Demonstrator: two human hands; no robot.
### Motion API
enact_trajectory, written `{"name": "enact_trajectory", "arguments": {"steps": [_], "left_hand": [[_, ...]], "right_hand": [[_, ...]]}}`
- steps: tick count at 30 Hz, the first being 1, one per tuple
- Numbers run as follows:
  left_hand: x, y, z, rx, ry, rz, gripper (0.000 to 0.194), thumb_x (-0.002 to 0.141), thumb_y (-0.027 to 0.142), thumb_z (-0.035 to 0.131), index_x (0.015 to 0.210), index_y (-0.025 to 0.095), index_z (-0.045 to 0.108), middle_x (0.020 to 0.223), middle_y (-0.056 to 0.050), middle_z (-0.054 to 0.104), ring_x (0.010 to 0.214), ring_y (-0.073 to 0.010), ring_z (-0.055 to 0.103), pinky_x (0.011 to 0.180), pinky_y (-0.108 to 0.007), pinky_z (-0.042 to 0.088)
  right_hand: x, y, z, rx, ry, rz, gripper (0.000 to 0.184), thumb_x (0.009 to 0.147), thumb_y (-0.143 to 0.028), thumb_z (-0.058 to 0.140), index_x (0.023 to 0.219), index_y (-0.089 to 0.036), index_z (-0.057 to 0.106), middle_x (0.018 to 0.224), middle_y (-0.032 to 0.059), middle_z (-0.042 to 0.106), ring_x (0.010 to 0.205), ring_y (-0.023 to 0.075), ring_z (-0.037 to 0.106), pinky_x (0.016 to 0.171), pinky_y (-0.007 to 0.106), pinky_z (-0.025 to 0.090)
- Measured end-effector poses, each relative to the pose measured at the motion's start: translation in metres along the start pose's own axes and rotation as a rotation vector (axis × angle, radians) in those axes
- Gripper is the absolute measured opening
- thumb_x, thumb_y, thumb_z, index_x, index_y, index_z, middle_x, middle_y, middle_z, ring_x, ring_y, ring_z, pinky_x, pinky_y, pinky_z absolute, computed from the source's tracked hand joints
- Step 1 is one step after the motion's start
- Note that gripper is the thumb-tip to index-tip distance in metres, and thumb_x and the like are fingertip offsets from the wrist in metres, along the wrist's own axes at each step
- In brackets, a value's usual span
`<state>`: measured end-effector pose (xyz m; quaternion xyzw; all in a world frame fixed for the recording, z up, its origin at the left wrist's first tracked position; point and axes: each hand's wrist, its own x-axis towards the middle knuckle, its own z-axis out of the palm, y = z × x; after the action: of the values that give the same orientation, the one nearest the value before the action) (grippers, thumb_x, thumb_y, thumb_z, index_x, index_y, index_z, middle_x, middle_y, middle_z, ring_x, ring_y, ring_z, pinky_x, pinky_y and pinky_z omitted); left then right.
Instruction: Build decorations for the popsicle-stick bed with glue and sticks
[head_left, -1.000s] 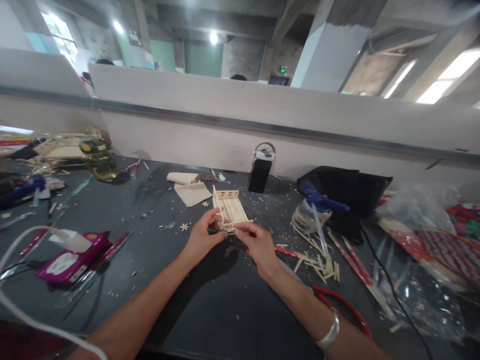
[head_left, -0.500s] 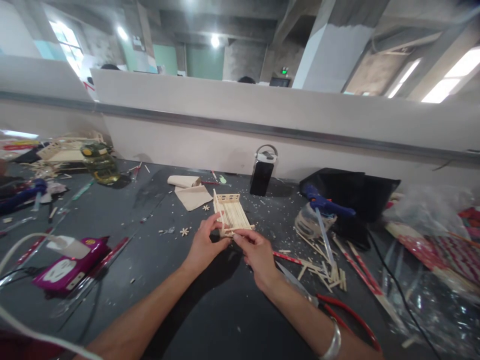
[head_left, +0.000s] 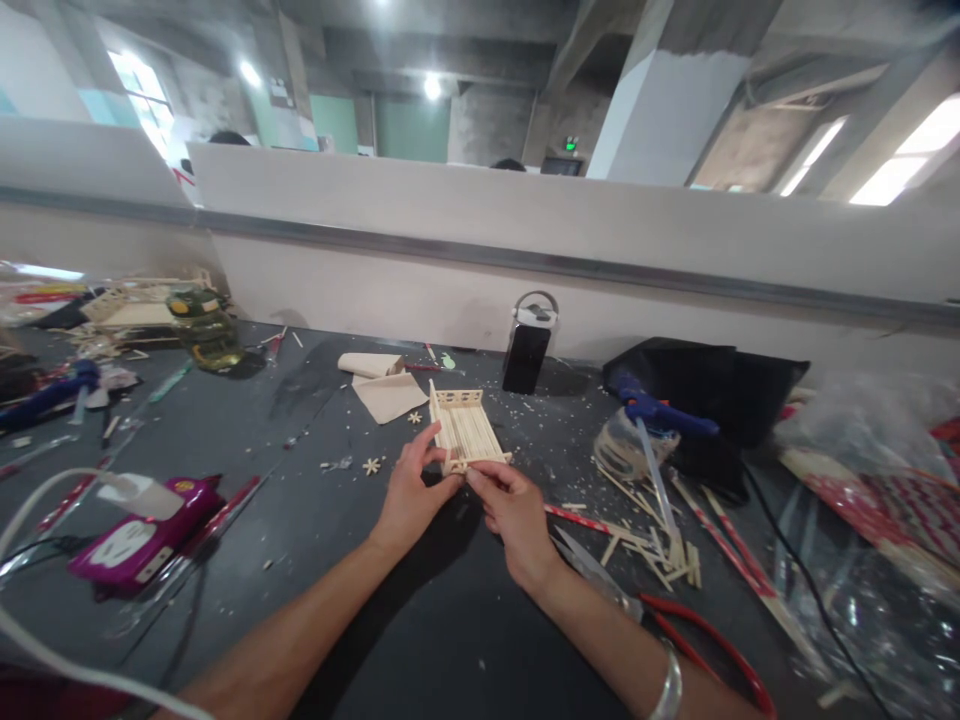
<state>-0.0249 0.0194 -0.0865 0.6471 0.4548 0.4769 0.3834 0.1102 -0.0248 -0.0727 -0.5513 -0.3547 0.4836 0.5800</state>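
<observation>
A small model made of pale wooden sticks (head_left: 469, 430) sits on the dark table in front of me. It has a flat slatted base and an openwork rail along its far end. My left hand (head_left: 412, 485) grips its near left corner between thumb and fingers. At the near edge, the thumb and fingertips of my right hand (head_left: 517, 515) pinch the model close to the left thumb. The fingers partly hide this edge, and any small piece between them cannot be made out. Two small star-shaped stick pieces (head_left: 372, 466) lie left of the model.
Red-handled scissors (head_left: 705, 640) lie by my right forearm, near loose sticks (head_left: 667, 560). A blue glue gun (head_left: 664, 412) rests on a clear container (head_left: 630, 440). A black box-shaped item (head_left: 526, 355) stands behind the model. Left are a purple power strip (head_left: 142, 540) and a bottle (head_left: 202, 325).
The view has shifted slightly. A pale strip that stood up beside my left fingers no longer shows upright. Both hands stay at the model's near edge.
</observation>
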Motion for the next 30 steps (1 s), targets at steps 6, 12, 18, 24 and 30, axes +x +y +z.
{"name": "enact_trajectory", "arguments": {"steps": [6, 12, 18, 24, 30], "left_hand": [[0.0001, 0.0030, 0.0006, -0.043, 0.020, -0.031, 0.067, 0.070, 0.019, 0.070, 0.133, 0.021, 0.047, 0.095, -0.003, 0.070, 0.098, -0.0226, 0.065, 0.090, -0.037, 0.044], [0.0005, 0.0035, 0.0002, -0.074, -0.010, -0.037, 0.068, 0.072, 0.018, 0.068, 0.134, 0.018, 0.043, 0.092, -0.002, 0.070, 0.092, -0.0198, 0.065, 0.090, -0.036, 0.044], [0.0015, 0.0033, 0.0001, -0.056, -0.017, -0.019, 0.065, 0.071, 0.018, 0.067, 0.132, 0.016, 0.044, 0.091, -0.003, 0.070, 0.090, -0.0193, 0.065, 0.091, -0.035, 0.044], [0.0014, 0.0034, -0.0005, -0.022, -0.015, -0.028, 0.063, 0.070, 0.016, 0.067, 0.129, 0.017, 0.048, 0.088, -0.001, 0.070, 0.087, -0.0191, 0.065, 0.089, -0.035, 0.044], [0.0017, 0.0021, -0.0006, 0.001, 0.001, -0.014, 0.060, 0.070, 0.020, 0.069, 0.127, 0.016, 0.050, 0.086, -0.001, 0.070, 0.085, -0.0189, 0.066, 0.088, -0.034, 0.044]], "right_hand": [[-0.0002, 0.0006, 0.0002, -0.001, -0.007, -0.011, 0.036, 0.063, -0.045, 0.078, 0.085, -0.016, 0.075, 0.055, -0.0066, 0.047, 0.042, 0.0049, 0.028, 0.037, 0.019, 0.019], [0.0003, 0.0034, -0.0012, -0.008, -0.017, -0.020, 0.033, 0.066, -0.044, 0.077, 0.086, -0.017, 0.075, 0.055, -0.0065, 0.048, 0.042, 0.0047, 0.029, 0.037, 0.019, 0.018], [0.0016, 0.0040, -0.0020, 0.000, -0.016, -0.015, 0.032, 0.068, -0.041, 0.076, 0.087, -0.015, 0.074, 0.054, -0.0071, 0.045, 0.042, 0.0045, 0.028, 0.037, 0.019, 0.018], [0.0021, 0.0036, -0.0023, 0.017, -0.014, -0.007, 0.033, 0.068, -0.041, 0.076, 0.087, -0.015, 0.073, 0.055, -0.0070, 0.045, 0.042, 0.0040, 0.028, 0.037, 0.018, 0.017], [0.0033, 0.0023, -0.0019, 0.046, -0.029, 0.015, 0.034, 0.065, -0.043, 0.077, 0.085, -0.016, 0.073, 0.052, -0.0084, 0.041, 0.040, 0.0035, 0.027, 0.035, 0.017, 0.016]]}}
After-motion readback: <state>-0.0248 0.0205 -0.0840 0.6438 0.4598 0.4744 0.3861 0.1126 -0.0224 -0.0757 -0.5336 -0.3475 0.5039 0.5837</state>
